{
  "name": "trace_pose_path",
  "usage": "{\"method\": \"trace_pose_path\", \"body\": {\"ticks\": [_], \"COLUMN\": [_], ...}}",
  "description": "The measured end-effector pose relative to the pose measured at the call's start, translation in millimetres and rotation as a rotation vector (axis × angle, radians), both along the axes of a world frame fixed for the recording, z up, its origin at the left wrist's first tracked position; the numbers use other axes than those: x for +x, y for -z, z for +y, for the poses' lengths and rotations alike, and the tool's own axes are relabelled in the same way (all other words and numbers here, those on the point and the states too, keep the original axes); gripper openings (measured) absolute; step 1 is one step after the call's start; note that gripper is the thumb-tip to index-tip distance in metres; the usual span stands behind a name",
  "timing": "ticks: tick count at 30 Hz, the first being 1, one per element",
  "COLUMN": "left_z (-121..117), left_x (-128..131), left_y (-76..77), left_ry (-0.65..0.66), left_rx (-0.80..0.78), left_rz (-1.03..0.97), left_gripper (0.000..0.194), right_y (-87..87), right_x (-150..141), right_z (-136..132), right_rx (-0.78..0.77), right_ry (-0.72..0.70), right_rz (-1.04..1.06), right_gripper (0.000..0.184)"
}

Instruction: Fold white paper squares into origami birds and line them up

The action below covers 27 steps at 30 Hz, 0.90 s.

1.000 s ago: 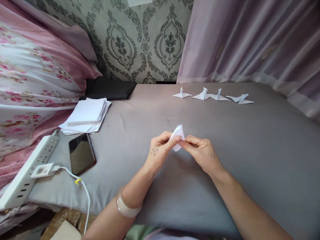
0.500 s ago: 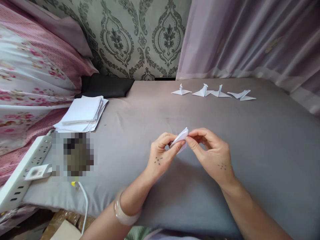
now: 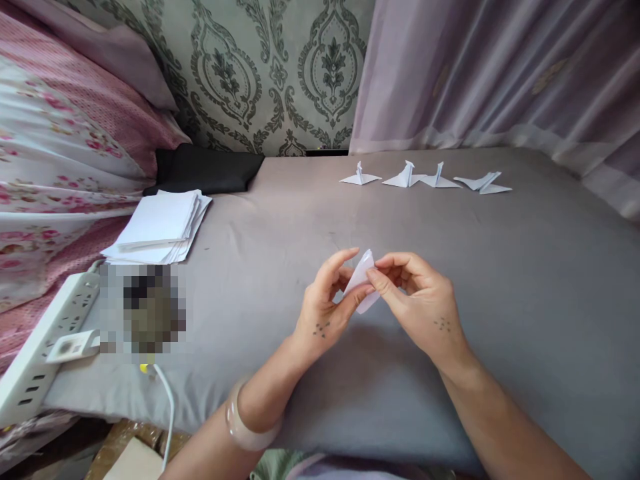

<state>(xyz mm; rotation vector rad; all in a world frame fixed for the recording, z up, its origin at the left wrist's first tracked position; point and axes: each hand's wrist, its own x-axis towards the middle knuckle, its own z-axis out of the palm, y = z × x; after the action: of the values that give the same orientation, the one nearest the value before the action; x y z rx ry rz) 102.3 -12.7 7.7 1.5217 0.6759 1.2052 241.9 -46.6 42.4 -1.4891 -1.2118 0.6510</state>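
Note:
A small folded piece of white paper [image 3: 363, 270] is held up above the grey cloth, between my two hands. My left hand [image 3: 327, 297] has its thumb against the paper's lower front, with the index finger raised off it and the other fingers curled behind. At the paper's right edge, my right hand [image 3: 417, 300] pinches it between thumb and fingertips. Part of the paper is covered by my thumbs. Farther back stand several folded paper birds in a row, among them a bird [image 3: 359, 176] at the left and another [image 3: 484, 183] at the right.
A stack of white paper sheets [image 3: 155, 220] lies at the left, before a black folded item [image 3: 205, 170]. A white power strip [image 3: 70, 320] with a plugged-in charger [image 3: 74, 347] runs along the left edge, near a blurred-out object [image 3: 153, 313]. Grey cloth [image 3: 270, 267] covers the surface.
My left index finger has lifted off the paper. My right thumb has moved left onto the paper's face, and more of that face shows. The view has shifted slightly.

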Motion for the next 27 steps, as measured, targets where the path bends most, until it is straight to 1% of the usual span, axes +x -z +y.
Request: {"method": "trace_pose_path", "body": {"ticks": [5,11,18,24,27], "left_z": [-1.3,-2.2,-0.9,-2.0,-2.7], "left_x": [-2.2,-2.9,-3.3,-4.1,-3.5], "left_y": [0.2,1.4,-0.2,-0.7,-1.5], "left_ry": [-0.026,-0.041,-0.024,-0.041,-0.053], "left_rx": [0.051,0.028,0.035,-0.018,-0.032], "left_rz": [0.066,0.087,0.057,0.037,0.026], "left_gripper": [0.036,0.025,0.023,0.023,0.023], "right_y": [-2.8,-3.8,-4.6,-6.2,-8.3], "right_x": [0.3,-1.0,-1.8,-1.4,-0.5], "right_z": [0.6,-2.7,-5.1,-4.6,-4.7], "right_rx": [-0.008,0.041,0.131,0.1,0.09], "right_ry": [0.0,-0.026,-0.045,-0.054,-0.056], "right_rz": [-0.025,-0.063,-0.127,-0.047,-0.045], "right_gripper": [0.011,0.008,0.003,0.006,0.005]}}
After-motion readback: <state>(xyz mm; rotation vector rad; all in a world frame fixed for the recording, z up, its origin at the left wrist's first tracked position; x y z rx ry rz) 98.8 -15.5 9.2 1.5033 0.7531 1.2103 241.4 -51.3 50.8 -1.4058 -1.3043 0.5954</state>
